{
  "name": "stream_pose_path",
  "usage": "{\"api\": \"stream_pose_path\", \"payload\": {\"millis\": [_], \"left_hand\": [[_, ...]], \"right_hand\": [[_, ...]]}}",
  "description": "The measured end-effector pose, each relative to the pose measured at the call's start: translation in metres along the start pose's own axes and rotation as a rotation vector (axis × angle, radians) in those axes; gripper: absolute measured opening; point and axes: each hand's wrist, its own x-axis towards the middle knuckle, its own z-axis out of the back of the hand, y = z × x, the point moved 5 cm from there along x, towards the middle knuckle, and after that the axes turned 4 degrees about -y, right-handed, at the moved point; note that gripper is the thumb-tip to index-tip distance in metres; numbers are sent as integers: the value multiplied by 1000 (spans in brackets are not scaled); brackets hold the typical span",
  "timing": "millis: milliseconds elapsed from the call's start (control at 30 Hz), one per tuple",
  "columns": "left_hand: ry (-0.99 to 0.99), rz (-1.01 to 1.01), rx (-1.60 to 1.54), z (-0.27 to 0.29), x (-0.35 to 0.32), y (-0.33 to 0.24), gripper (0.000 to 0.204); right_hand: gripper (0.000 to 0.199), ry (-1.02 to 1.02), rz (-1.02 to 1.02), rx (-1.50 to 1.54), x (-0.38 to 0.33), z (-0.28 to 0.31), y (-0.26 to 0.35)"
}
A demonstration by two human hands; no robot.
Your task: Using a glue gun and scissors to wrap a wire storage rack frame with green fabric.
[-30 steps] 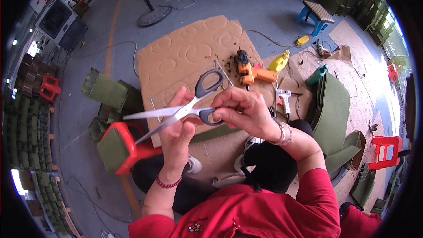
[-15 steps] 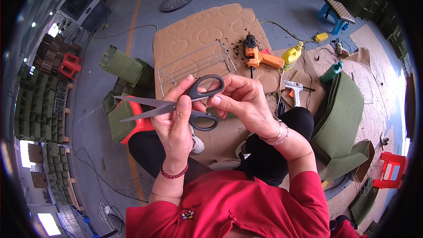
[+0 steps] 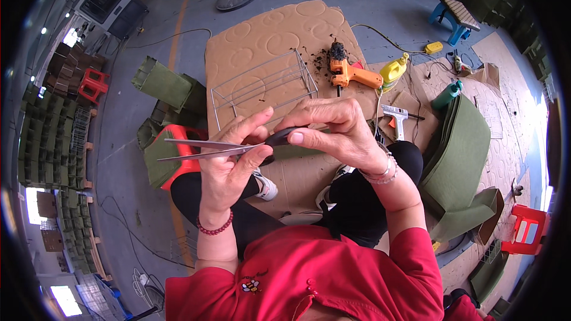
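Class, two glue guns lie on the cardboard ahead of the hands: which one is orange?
The orange glue gun, farther from the hands beside the wire frame; the nearer one is white.

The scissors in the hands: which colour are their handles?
Black, on the scissors with silver blades, held by both hands; seen best in the head view.

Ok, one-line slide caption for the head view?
Both hands, left and right, hold scissors above a wire frame on cardboard.
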Motion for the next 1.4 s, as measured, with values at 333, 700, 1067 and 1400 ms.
{"api": "stream_pose_path", "payload": {"millis": [333, 700, 1067, 1400], "left_hand": [[423, -123, 227, 4, 24, -20, 36], [567, -21, 153, 3, 36, -16, 34], [629, -82, 100, 0, 49, -11, 36], [601, 33, 93, 0, 57, -3, 38]], "right_hand": [[15, 330, -26, 22, -2, 1, -2], [13, 327, 115, -70, -7, -4, -2], [13, 278, -25, 100, -9, -4, -8], [13, 213, -15, -19, -9, 0, -14]]}}
